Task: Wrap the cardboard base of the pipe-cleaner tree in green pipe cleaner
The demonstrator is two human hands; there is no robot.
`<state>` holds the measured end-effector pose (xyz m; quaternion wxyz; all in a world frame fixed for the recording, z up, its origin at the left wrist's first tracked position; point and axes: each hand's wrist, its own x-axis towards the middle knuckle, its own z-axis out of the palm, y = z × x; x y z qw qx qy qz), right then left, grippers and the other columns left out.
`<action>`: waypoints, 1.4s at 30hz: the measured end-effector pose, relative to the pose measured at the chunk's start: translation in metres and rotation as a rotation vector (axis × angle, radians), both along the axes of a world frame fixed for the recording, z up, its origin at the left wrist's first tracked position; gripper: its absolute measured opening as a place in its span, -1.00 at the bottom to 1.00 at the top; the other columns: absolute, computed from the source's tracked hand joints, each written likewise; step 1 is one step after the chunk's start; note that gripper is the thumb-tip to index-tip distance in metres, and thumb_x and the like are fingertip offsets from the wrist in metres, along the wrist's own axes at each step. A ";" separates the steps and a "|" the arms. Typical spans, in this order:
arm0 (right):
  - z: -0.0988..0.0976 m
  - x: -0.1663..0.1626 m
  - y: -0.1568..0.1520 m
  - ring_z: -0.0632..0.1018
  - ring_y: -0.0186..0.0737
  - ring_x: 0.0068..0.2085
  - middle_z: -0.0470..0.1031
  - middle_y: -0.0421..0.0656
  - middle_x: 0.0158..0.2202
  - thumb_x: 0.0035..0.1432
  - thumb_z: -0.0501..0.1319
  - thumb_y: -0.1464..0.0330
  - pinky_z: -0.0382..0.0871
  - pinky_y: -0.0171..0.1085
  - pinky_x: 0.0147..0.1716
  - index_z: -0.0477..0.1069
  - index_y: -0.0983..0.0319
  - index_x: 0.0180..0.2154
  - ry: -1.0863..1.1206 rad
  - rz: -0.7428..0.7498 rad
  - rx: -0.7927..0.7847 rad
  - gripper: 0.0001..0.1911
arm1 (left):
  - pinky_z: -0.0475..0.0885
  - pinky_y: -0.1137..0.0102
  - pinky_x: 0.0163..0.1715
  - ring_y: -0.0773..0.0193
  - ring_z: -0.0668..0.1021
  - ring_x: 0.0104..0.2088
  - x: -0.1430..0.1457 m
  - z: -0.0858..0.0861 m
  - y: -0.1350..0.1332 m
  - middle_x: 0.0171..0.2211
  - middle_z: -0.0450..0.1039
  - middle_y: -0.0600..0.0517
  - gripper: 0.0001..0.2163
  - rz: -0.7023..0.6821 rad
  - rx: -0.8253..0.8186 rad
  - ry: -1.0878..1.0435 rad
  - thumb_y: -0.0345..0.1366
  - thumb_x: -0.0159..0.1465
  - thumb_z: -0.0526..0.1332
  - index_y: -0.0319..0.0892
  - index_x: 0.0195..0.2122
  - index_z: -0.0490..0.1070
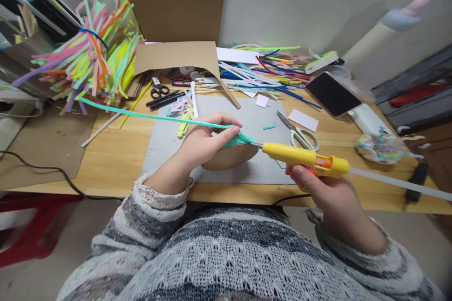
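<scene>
The brown cardboard piece (229, 162) sits over the front half of the grey mat (173, 164), its upper edge edged with the teal strip (151, 116). The mat's front edge runs close to the table's edge, so your open room is mostly the bare grey to the left of the piece and beyond it, short of the pale-handled scissors (300, 137).

Count one yellow glue gun (293, 154), two pairs of scissors (the black-handled pair (159, 91) lies farther back), one phone (334, 94) and one teal snippet (269, 127) on the mat.

Your left hand (210, 138) reaches in from the lower left, back upward, thumb and fingers pinched together on the strip at the piece. Your right hand (326, 190) is curled around the glue gun's grip, nozzle pointing left, at or almost at the strip's end.
</scene>
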<state>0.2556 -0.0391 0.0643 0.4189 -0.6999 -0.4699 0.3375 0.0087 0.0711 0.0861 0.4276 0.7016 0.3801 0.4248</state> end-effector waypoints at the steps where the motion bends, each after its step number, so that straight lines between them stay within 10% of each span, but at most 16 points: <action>1: 0.001 -0.001 0.000 0.58 -0.08 -0.32 0.59 -0.10 -0.38 -0.03 0.34 0.03 0.50 -0.09 -0.33 0.55 0.14 -0.32 -0.001 0.003 0.005 -0.65 | 0.44 0.46 -0.33 0.33 0.55 -0.34 -0.001 -0.001 0.001 -0.33 0.56 0.02 -0.84 0.000 -0.004 -0.008 -0.22 0.23 0.24 -0.18 -0.28 0.53; 42: 0.013 -0.013 0.007 0.37 -0.38 -0.55 0.48 -0.21 -0.50 0.03 0.34 0.13 0.25 -0.36 -0.62 0.53 0.18 -0.35 0.103 0.146 0.163 -0.75 | 0.42 0.47 -0.34 0.35 0.55 -0.35 -0.004 -0.006 0.005 -0.32 0.56 0.02 -0.77 -0.054 -0.097 -0.060 -0.15 0.20 0.26 -0.19 -0.23 0.52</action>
